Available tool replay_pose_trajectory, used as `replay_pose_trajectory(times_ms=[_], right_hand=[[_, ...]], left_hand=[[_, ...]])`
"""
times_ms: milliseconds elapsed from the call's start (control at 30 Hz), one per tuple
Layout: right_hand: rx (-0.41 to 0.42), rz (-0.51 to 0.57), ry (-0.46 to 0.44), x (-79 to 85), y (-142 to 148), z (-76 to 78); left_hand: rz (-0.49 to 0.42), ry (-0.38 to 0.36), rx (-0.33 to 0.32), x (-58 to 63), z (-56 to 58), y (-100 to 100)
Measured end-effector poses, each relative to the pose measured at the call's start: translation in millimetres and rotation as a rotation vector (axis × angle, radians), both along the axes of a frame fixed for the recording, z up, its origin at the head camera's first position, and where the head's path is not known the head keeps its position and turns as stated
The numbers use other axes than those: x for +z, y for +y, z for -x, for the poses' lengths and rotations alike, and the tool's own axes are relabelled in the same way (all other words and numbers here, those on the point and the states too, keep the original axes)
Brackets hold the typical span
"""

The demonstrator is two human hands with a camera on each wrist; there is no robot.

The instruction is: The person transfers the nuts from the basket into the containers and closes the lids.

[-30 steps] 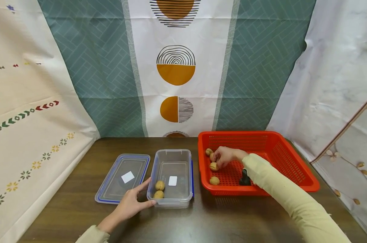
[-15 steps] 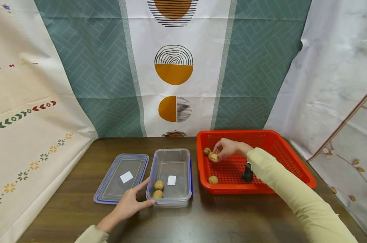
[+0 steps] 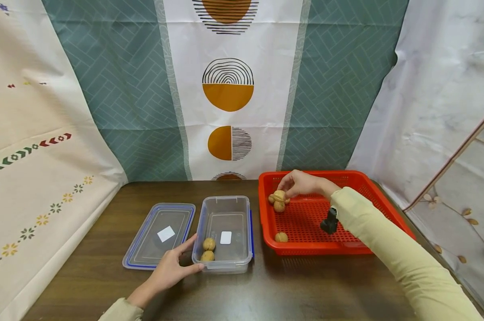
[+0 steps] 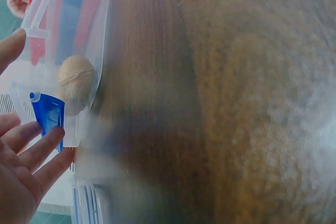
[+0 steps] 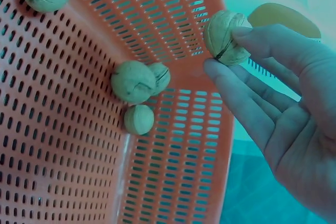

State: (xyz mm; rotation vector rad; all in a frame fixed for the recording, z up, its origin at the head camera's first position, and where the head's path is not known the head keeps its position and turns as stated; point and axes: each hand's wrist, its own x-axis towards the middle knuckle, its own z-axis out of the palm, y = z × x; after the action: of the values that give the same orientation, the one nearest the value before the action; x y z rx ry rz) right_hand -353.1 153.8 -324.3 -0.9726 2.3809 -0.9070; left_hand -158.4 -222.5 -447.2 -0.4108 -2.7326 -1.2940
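A walnut (image 5: 227, 38) is pinched between the thumb and fingertips of my right hand (image 3: 301, 183), held above the far left corner of the red plastic basket (image 3: 306, 218). Below it, a cluster of walnuts (image 5: 132, 81) lies in that corner; another walnut (image 3: 281, 237) sits at the basket's near left. My left hand (image 3: 173, 267) rests against the near left corner of a clear plastic container (image 3: 235, 225), thumb at the near rim and fingers along the left side. Its fingertips touch a blue latch (image 4: 50, 113). Two walnuts (image 3: 208, 249) lie inside, along the container's left wall.
Left of the container, its clear lid (image 3: 151, 240) with a blue seal and white label lies flat on the brown wooden table (image 3: 242, 298). A patterned cloth (image 3: 145, 89) hangs behind the table. The basket's raised rim stands right beside the container.
My right hand has lifted the walnut off the basket's left side and moved it up and away from me, uncovering the cluster beneath. My left hand has stayed at the container.
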Motion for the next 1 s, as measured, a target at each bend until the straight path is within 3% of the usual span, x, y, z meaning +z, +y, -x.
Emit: replay_pose_trajectory(times_ms=[233, 533, 1000], right_hand=[[0.031, 0.048, 0.034, 8.2, -10.9, -11.9], [0.073, 0.134, 0.024, 10.1, -45.7, -39.3], [-0.029, 0.155, 0.018, -5.0, -105.2, -91.0]], left_hand=[[-0.013, 0.006, -0.011, 0.2, 1.0, -0.3], [0.006, 0.009, 0.005, 0.1, 0.7, -1.3], [-0.004, -0.036, 0.015, -0.1, 0.3, 0.4]])
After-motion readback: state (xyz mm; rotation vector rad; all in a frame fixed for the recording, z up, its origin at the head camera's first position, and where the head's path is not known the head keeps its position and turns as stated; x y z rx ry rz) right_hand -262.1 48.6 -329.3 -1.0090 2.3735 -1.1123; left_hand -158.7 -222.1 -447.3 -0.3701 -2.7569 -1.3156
